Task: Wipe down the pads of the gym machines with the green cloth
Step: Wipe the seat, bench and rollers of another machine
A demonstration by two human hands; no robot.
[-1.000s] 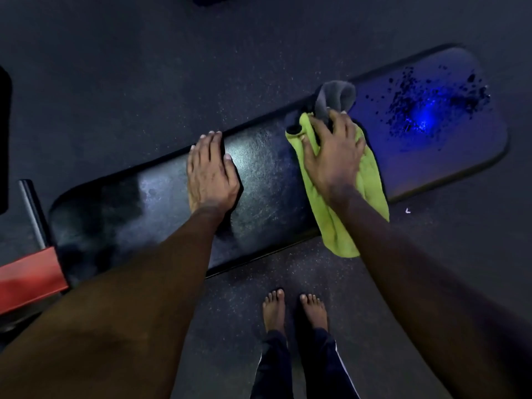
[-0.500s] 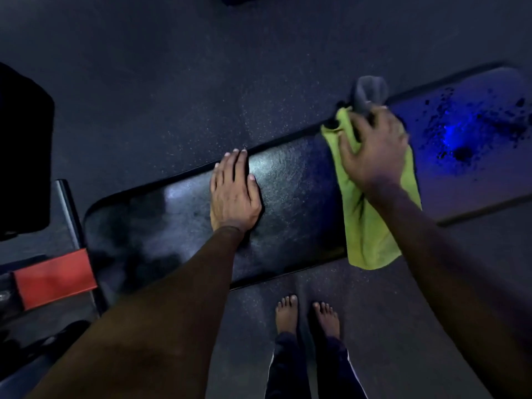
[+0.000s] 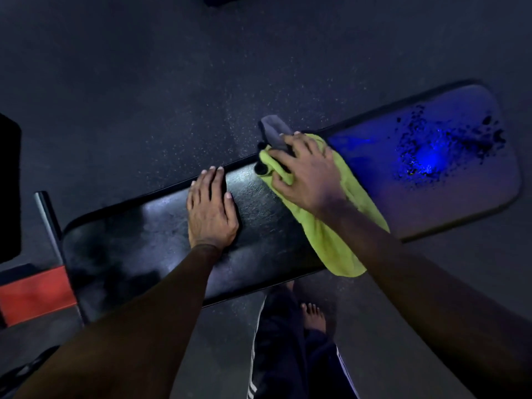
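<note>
A long black bench pad (image 3: 144,240) runs from lower left to upper right across the view. My left hand (image 3: 211,208) rests flat on its middle, fingers straight and reaching the far edge. Just to the right, my right hand (image 3: 308,174) lies on the green cloth (image 3: 336,243), with bent fingers holding its bunched end against the pad. A grey part of the cloth (image 3: 273,129) sticks out past the far edge, and the green tail hangs over the near edge.
Blue light and dark speckles (image 3: 429,159) mark the pad's right end. A red and black machine frame (image 3: 34,295) joins the pad's left end, with a dark block (image 3: 8,185) above it. My bare foot (image 3: 313,315) stands on the speckled rubber floor below.
My right hand slid the cloth right along the pad, then back left, closer to my left hand. The left hand stayed flat on the pad.
</note>
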